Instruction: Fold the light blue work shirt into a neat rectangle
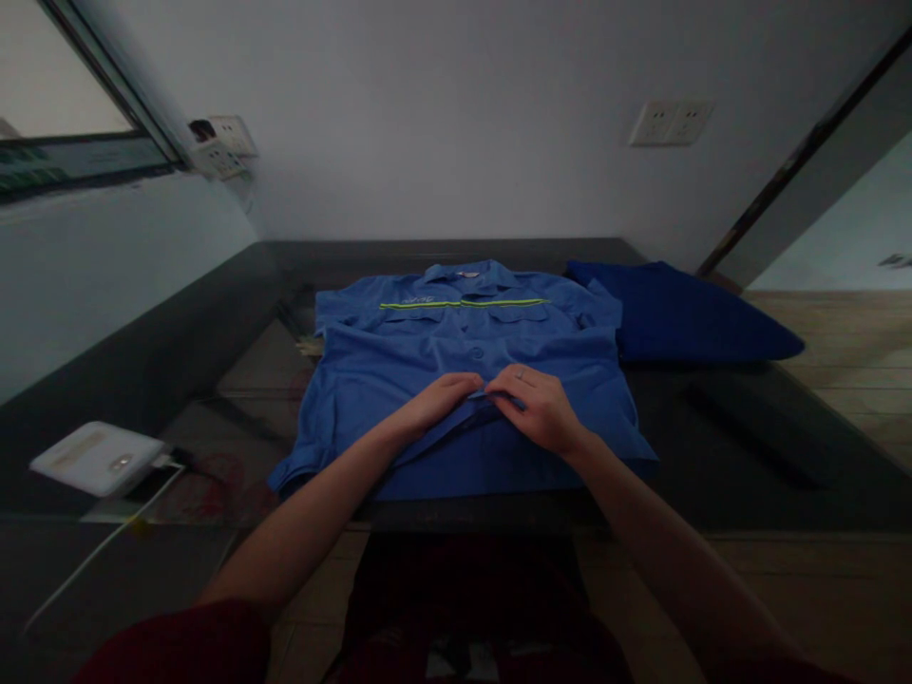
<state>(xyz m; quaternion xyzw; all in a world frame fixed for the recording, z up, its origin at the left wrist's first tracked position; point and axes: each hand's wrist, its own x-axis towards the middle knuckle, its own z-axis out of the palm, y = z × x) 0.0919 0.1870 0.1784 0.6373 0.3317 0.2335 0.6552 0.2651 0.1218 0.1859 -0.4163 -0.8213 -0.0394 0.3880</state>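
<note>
A blue work shirt point(427, 356) lies spread on the dark table, its collar toward the wall and a yellow-green stripe across the chest. My left hand point(447, 397) pinches the front opening low on the shirt. Right beside it, my right hand point(533, 404), with a ring on one finger, pinches the same front edge. Between the hands the cloth is lifted a little, and a fold runs down to the left. One button point(477, 353) shows just above them. Whatever lies right between the fingertips is too small to make out.
Dark blue folded cloth point(684, 313) lies at the table's right back. On the left stands a white box-shaped device point(100, 458) with a white cable point(106, 546). A dark long object point(755, 432) rests on the right of the table point(662, 494). The wall holds sockets point(670, 123).
</note>
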